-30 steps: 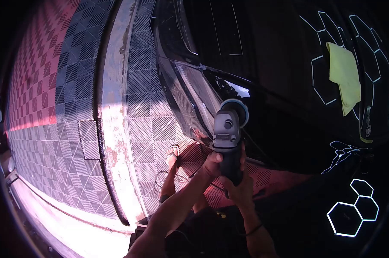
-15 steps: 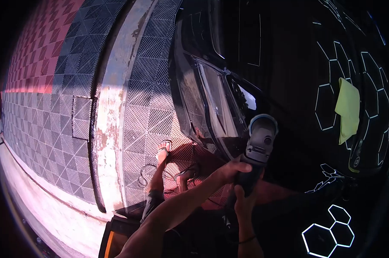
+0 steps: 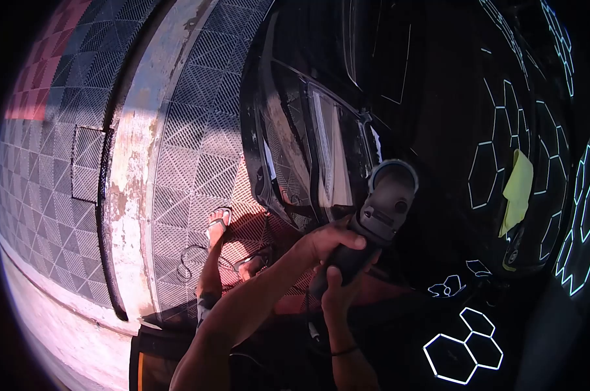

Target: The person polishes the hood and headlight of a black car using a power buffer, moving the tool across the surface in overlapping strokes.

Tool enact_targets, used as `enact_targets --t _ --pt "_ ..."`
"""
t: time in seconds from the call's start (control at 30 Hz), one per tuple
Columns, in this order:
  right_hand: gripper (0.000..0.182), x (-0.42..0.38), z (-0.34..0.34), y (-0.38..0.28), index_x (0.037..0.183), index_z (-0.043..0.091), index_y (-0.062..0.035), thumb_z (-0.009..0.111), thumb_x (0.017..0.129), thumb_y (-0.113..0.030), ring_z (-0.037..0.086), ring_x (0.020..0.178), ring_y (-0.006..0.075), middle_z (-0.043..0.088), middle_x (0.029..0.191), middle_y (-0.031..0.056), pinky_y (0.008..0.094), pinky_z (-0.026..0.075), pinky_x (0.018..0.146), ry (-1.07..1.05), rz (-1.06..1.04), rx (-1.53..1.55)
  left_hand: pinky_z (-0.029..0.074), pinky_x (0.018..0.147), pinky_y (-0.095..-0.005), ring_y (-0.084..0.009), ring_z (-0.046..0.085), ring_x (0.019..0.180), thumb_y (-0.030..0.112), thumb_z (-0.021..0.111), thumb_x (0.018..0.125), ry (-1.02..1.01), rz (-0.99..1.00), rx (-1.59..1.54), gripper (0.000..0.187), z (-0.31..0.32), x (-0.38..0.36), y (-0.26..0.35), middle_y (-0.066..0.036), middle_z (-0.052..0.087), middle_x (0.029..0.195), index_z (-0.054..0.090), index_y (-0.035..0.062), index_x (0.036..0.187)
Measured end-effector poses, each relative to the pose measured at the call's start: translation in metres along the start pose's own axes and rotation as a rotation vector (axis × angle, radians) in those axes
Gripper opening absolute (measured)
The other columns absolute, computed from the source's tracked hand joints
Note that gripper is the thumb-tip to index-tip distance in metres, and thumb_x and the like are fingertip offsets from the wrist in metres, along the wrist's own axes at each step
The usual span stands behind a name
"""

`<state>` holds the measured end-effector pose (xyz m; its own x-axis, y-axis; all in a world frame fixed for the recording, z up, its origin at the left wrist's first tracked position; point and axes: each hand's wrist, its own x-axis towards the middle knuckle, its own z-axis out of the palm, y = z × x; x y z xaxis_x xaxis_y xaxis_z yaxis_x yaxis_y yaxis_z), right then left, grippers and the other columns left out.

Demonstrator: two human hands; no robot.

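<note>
The neck of a dark grey polisher [image 3: 387, 201] is clasped by the left hand [image 3: 330, 241], the thumb being laid across its upper side. Just below, the rear of the grip is wrapped by the right hand [image 3: 338, 294], with a dark band [image 3: 345, 352] worn at the wrist. The polisher's head is held above and to the right of the left hand, and a round pad [image 3: 413, 174] is carried on its far side; whether the pad is touching anything cannot be told. Beyond the hands, a glossy black car [image 3: 431, 143] is seen. Well to the right of the hands, a yellow cloth [image 3: 518, 190] is draped over the dark bodywork. To the left of the left hand, a sandalled foot [image 3: 218, 223] is planted on ridged floor tiles [image 3: 187, 156], near which a looped cord [image 3: 183, 266] is laid.
</note>
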<state>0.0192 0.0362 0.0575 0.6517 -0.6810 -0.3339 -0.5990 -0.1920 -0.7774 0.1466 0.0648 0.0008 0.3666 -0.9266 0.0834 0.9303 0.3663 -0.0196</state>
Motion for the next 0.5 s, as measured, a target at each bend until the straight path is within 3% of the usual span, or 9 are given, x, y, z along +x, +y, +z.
enact_targets --t 0.03,0.17,0.23,0.3,0.37,0.43,0.47,0.5 --pt "0.098 0.001 0.005 0.007 0.15 0.005 -0.0016 0.065 0.077 -0.023 0.066 0.08 0.0215 0.052 0.118 0.0197 0.0321 0.054 0.074 -0.013 0.012 0.062 0.056 0.067 -0.0365 -0.0247 0.065 0.075 0.031 0.075 0.068 0.002 0.003 -0.003 0.062 -0.001 -0.003 0.006 -0.016 0.063 0.086 0.051 -0.0011 0.116" --pt "0.099 -0.001 0.018 -0.002 0.15 0.002 -0.002 0.066 0.078 -0.024 0.065 0.08 0.0207 0.053 0.115 0.0184 0.0315 0.054 0.072 0.023 0.027 0.074 0.054 0.069 -0.0331 -0.023 0.064 0.075 0.031 0.075 0.068 -0.027 -0.028 0.013 0.065 -0.008 -0.004 0.008 -0.015 0.063 0.088 0.051 -0.0007 0.118" --pt "0.099 -0.01 0.016 0.005 0.148 0.007 0.0023 0.063 0.083 -0.048 0.048 0.119 0.0257 0.04 0.131 0.0205 0.0364 0.046 0.092 0.135 -0.091 -0.023 0.053 0.069 -0.0318 -0.0222 0.064 0.075 0.032 0.075 0.068 -0.073 -0.039 0.037 0.065 -0.008 0.0 0.004 -0.014 0.063 0.089 0.051 -0.0005 0.119" --pt "0.1 -0.013 0.019 -0.012 0.148 0.007 0.0025 0.064 0.083 -0.049 0.049 0.119 0.0258 0.04 0.131 0.0206 0.0362 0.046 0.092 0.141 -0.029 -0.003 0.051 0.079 -0.0306 -0.0239 0.063 0.091 0.032 0.079 0.062 -0.008 -0.042 0.174 0.076 -0.002 0.003 0.002 -0.017 0.062 0.106 0.052 -0.0035 0.123" --pt "0.101 -0.011 0.022 -0.018 0.148 0.007 0.0027 0.064 0.083 -0.049 0.049 0.118 0.0259 0.04 0.132 0.0208 0.036 0.046 0.092 0.146 0.039 0.021 0.051 0.078 -0.0295 -0.0233 0.064 0.088 0.032 0.079 0.062 0.026 -0.018 0.178 0.073 -0.001 0.004 0.006 -0.016 0.063 0.102 0.054 -0.0027 0.12" --pt "0.101 -0.001 0.025 -0.013 0.15 0.004 0.0 0.068 0.077 -0.028 0.058 0.103 0.0298 0.045 0.128 0.0213 0.0352 0.049 0.086 0.141 -0.022 0.063 0.052 0.076 -0.0303 -0.024 0.064 0.084 0.033 0.079 0.062 -0.07 -0.102 0.033 0.071 -0.005 0.002 0.021 -0.017 0.064 0.097 0.054 -0.0025 0.118" --pt "0.101 0.001 0.024 -0.004 0.15 0.004 0.0 0.068 0.077 -0.028 0.058 0.103 0.0298 0.045 0.128 0.0213 0.0352 0.049 0.086 0.146 -0.017 0.065 0.054 0.067 -0.0323 -0.023 0.064 0.072 0.035 0.077 0.066 -0.05 -0.048 0.02 0.069 -0.004 0.0 0.025 -0.014 0.063 0.085 0.05 -0.0004 0.119" --pt "0.1 0.006 0.022 0.007 0.149 0.007 0.001 0.069 0.076 -0.028 0.056 0.106 0.0304 0.046 0.127 0.021 0.0362 0.047 0.089 0.081 -0.004 0.016 0.054 0.067 -0.0323 -0.023 0.064 0.072 0.035 0.077 0.066 -0.049 -0.051 0.023 0.069 -0.006 -0.002 0.025 -0.014 0.063 0.085 0.05 -0.0004 0.119"
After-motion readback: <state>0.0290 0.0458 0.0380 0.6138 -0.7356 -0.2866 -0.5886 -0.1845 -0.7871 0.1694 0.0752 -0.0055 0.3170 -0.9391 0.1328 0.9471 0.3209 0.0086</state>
